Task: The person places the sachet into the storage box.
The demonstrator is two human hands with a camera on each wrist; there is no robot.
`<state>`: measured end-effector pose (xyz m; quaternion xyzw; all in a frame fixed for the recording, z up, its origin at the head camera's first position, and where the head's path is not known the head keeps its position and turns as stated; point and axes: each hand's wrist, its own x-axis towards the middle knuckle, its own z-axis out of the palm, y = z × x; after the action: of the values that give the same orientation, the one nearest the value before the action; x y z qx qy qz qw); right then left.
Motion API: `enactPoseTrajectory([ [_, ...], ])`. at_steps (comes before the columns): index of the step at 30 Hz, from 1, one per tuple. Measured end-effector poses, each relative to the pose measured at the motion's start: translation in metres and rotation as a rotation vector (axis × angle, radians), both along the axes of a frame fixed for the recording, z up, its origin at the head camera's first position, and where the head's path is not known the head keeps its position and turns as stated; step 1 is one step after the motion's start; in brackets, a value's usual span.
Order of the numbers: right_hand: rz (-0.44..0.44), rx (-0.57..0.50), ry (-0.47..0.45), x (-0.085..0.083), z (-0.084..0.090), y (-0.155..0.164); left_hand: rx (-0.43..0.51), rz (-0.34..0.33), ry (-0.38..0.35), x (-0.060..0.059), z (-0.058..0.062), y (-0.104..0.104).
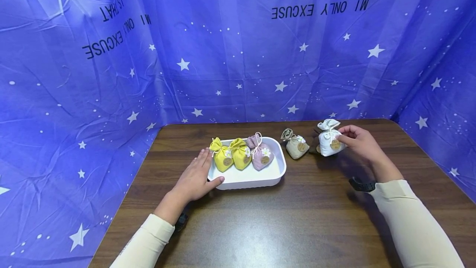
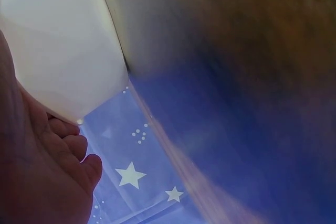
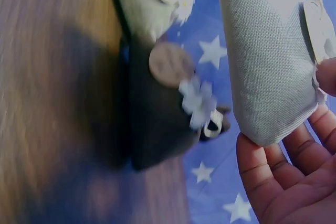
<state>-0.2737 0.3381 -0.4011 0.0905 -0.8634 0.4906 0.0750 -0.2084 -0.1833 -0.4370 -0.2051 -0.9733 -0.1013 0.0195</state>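
Cream-sleeved forearms enter from the near edge of the dark wood-grain desk (image 1: 297,218); the left hand (image 1: 195,179) lies flat with fingers extended against the left end of the shallow white rectangular tray (image 1: 256,179), holding nothing; the right hand (image 1: 358,142) pinches the small white fabric drawstring sachet (image 1: 329,139) at its side, thumb near the round tag, fingers cupped beneath as the right wrist view shows (image 3: 273,177). The white sachet sits at the far right of the desk, upright, its neck tied with cord, carrying a round brown tag and a small daisy; its weave looks soft and yielding. Just beside it stand a beige fabric sachet (image 1: 295,146) and a dark brown sachet (image 3: 157,119), largely hidden in the head view. Risk: the light pinch on pliant cloth could slip, or the hand could topple the close neighbours. In the tray stand two yellow sachets (image 1: 232,154) and a pink sachet (image 1: 260,154).
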Motion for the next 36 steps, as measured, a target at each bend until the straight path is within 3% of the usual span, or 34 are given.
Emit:
enactPoseTrajectory([
  [7,0.041,0.040,0.014,-0.001,0.012,-0.027,-0.003,-0.004,0.009,-0.001,-0.001,0.000],
  [17,0.101,0.014,0.046,-0.004,0.025,-0.066,0.000,-0.007,0.004,0.000,0.001,0.001],
  [28,0.149,-0.033,0.010,-0.009,0.031,-0.092,0.029,0.039,0.039,0.004,0.000,0.000],
  [36,0.184,-0.026,0.011,-0.010,0.037,-0.109,-0.014,0.069,0.036,0.005,0.006,0.003],
])
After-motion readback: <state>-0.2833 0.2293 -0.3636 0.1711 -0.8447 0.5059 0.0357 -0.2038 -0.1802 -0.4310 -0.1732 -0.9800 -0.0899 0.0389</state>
